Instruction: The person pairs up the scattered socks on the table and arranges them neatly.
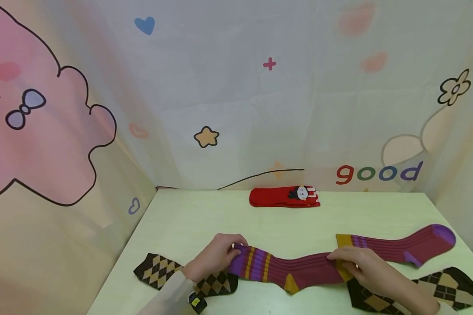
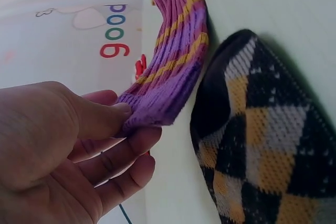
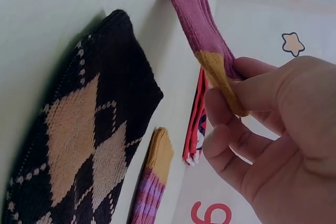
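Observation:
A plum sock (image 1: 303,267) with a purple cuff, yellow stripes and a yellow heel and toe stretches between both hands at the front middle. My left hand (image 1: 219,256) pinches its purple cuff (image 2: 155,106) between thumb and fingers. At the other end, my right hand (image 1: 360,264) pinches the yellow toe (image 3: 218,72). Below the left hand lies a black argyle sock (image 1: 217,282) with yellow and grey diamonds, partly covered by that arm. Another argyle sock (image 1: 449,288), with tan diamonds, lies under the right forearm.
Behind the right hand lies another plum sock (image 1: 394,248) with a yellow cuff and purple toe. A folded red sock (image 1: 276,197) with a cartoon figure sits at the table's back edge. Printed curtains (image 1: 236,87) hang behind and beside the pale table (image 1: 197,218).

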The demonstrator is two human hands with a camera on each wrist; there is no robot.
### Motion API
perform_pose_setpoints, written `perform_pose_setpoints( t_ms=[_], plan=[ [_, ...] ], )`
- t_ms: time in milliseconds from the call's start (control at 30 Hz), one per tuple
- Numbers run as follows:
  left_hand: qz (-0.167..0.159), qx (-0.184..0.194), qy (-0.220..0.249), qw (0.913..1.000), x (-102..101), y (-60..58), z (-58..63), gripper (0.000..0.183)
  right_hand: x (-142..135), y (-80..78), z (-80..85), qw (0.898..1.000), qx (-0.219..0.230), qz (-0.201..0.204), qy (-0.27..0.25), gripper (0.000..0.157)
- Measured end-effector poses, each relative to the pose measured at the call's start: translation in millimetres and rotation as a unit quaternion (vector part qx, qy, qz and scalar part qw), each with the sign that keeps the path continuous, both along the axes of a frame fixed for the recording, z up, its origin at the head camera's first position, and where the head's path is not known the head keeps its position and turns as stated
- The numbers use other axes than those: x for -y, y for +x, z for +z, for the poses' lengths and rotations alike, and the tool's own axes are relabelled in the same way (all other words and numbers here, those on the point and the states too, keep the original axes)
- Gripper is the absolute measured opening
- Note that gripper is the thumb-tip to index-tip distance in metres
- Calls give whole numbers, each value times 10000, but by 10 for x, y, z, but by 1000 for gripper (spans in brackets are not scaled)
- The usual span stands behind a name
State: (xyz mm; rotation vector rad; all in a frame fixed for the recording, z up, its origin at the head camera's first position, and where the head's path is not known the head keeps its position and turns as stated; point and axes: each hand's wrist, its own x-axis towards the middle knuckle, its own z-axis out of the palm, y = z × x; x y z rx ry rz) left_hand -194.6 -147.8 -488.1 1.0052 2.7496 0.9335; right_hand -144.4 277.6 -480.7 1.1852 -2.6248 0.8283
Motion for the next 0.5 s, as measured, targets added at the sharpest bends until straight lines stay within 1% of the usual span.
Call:
perform_pose_setpoints(
  t_ms=[133,267,433,500],
  plan=[
    [-11,-9,-144,9999,-34,-57,-28,23,23,-38,4,9996,78,-122,252,40],
    [-55,-49,-325,9994,-58,-106,-62,21,27,-61,-12,9990,40,-181,412,39],
    [-115,-163,-422,9989,-72,-169,-116,20,18,-89,-27,9963,416,-331,669,36],
    [-80,-125,-434,9989,-72,-191,-134,19,16,-103,-35,9948,561,-392,756,34]
  ],
)
